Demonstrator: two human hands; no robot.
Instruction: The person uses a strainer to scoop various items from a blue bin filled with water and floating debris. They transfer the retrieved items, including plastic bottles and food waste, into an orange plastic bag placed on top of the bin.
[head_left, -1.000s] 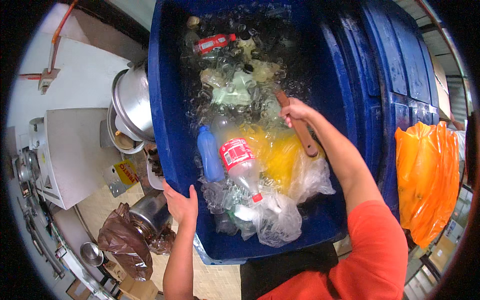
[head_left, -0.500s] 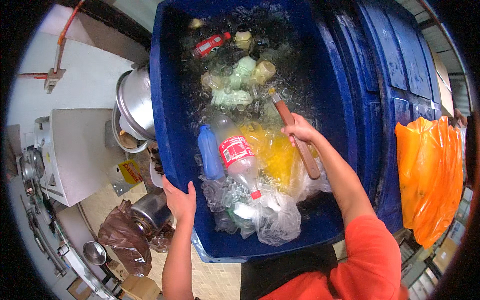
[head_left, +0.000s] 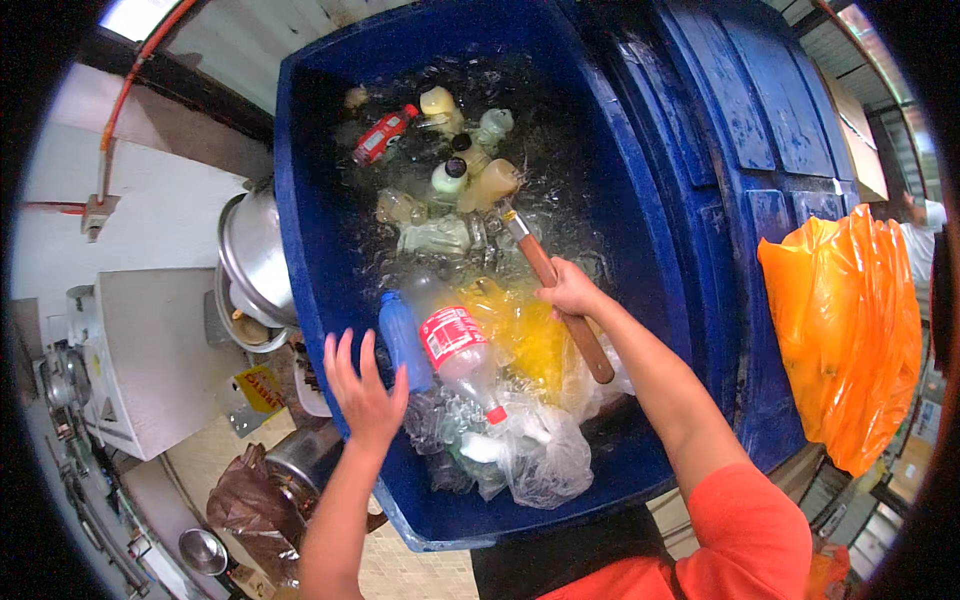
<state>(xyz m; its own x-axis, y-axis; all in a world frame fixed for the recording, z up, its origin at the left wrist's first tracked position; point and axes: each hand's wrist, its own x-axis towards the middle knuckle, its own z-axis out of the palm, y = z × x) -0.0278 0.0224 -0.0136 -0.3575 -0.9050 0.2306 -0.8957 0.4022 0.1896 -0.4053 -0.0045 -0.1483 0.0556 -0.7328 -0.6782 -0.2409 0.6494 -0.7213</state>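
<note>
Grasping a wooden-handled tool (head_left: 538,256), the person's right hand (head_left: 573,290) has its fingers clenched around the brown handle, which slants across the inside of a large blue bin (head_left: 292,190). The tool's metal-collared end reaches a yellowish bottle (head_left: 497,183); whether they touch cannot be told. The left hand (head_left: 368,405) hovers over the bin's left edge, fingers released and spread, near a blue bottle (head_left: 403,340); contact with the rim is unclear. Beside that bottle lies a large clear bottle (head_left: 453,340) with a red label, and next to it a yellow bag (head_left: 535,345) and a clear plastic bag (head_left: 552,460). Farther up, a red-labelled small bottle (head_left: 384,137) sits among other bottles in dark water (head_left: 545,130).
</note>
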